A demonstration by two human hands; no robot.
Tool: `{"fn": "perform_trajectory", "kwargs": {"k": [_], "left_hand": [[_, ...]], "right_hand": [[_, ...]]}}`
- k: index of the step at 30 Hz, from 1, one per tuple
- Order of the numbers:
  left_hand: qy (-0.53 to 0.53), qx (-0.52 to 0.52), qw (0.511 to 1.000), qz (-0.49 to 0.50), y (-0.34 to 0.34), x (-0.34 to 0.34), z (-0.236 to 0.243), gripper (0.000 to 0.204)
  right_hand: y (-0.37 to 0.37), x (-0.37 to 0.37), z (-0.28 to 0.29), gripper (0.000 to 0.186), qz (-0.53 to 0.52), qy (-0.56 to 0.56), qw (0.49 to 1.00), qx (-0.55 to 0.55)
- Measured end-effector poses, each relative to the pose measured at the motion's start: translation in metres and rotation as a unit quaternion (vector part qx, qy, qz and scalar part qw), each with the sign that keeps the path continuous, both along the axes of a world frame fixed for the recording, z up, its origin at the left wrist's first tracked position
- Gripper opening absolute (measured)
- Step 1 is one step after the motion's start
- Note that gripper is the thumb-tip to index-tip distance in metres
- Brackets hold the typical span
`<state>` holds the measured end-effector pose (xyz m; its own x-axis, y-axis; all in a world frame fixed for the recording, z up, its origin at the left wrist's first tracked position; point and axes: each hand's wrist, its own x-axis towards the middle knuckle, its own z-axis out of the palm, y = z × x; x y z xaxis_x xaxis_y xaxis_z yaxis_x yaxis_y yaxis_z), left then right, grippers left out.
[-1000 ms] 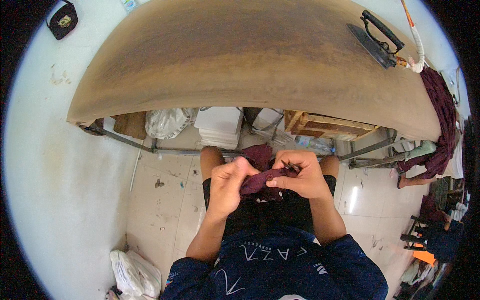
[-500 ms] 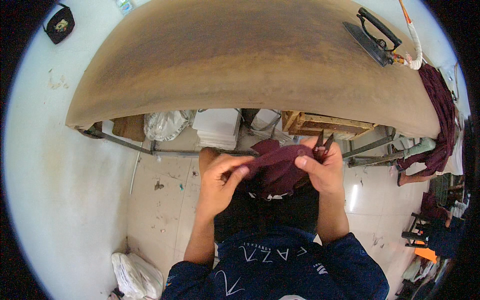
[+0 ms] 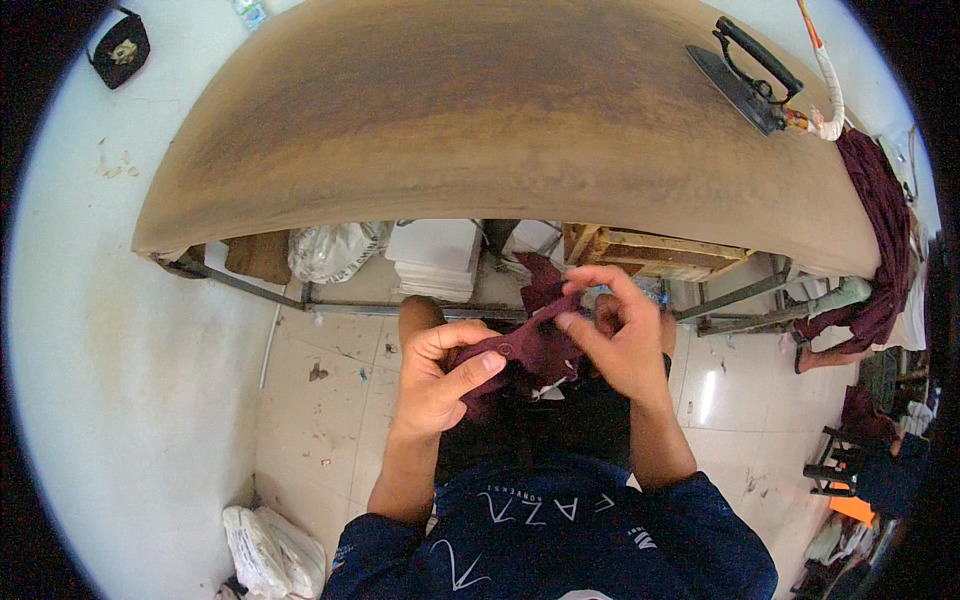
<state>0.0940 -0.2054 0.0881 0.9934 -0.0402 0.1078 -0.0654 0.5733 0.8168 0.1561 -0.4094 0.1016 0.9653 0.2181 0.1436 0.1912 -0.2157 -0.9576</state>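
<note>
Sits facing a tan-covered table (image 3: 480,130), with a wooden crate (image 3: 680,241) beneath, a white sack (image 3: 265,545) on the floor (image 3: 300,400) to the left, and a plastic bag (image 3: 335,250) also under the table, all with contents too unclear to name. Holds maroon cloth (image 3: 545,355) over the lap (image 3: 540,430), with long axis slanting from near left to far right, pointing tableward; grips it in the left hand (image 3: 438,375) beside a round button (image 3: 506,350), pinching the far end with the right hand (image 3: 622,335).

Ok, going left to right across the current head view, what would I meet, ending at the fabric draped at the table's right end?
Black item at upper left, clear plastic bag, left hand, maroon cloth, right hand, iron, draped fabric.
</note>
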Motion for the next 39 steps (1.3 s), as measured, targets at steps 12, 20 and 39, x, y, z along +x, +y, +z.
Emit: {"fn": "perform_trajectory", "kwargs": {"k": [12,20,39], "left_hand": [[0.010,0.118,0.987,0.111,-0.016,0.001,0.007,0.012],[-0.011,0.147,0.982,0.114,-0.015,0.001,0.008,0.011],[-0.032,0.165,0.980,0.103,-0.012,0.003,-0.004,0.016]], "right_hand": [[0.011,-0.026,0.027,0.030,0.042,-0.249,0.965,-0.065],[0.014,-0.023,0.026,0.025,0.026,-0.314,0.943,-0.104],[0.020,0.002,-0.002,0.027,0.222,-0.040,0.973,0.040]]}}
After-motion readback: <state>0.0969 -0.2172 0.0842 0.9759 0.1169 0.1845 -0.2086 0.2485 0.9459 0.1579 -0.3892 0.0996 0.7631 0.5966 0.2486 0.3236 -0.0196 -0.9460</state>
